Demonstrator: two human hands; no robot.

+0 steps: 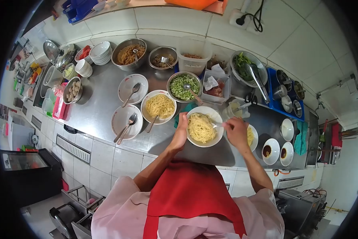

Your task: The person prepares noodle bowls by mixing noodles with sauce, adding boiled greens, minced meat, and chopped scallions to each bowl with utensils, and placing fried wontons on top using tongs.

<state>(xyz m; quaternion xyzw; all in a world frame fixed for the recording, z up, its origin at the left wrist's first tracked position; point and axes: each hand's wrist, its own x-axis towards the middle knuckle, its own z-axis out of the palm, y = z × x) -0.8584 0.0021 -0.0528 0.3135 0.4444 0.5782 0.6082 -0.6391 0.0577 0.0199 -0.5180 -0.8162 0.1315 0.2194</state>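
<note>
My left hand (180, 133) grips the left rim of a white bowl (205, 143) of yellow noodles (202, 128). From the bowl's right side, my right hand (237, 130) holds a metal utensil (217, 125) whose end is in the noodles; I cannot tell if it is a fork or a spoon. Partly behind my right wrist is another white bowl (254, 143) with noodles. To the left stands a third bowl of noodles (160, 106) with a utensil handle over its rim. Two white bowls (125, 85) farther left hold only spoons and forks.
Along the back are a steel bowl of chopped greens (182, 88), a bowl of brown food (129, 54), a plastic tub (194, 55) and a colander with leafy greens and tongs (259, 81). At right, small bowls with dark sauce (271, 151) sit near a blue tray (273, 104). Meatballs (72, 91) are at left.
</note>
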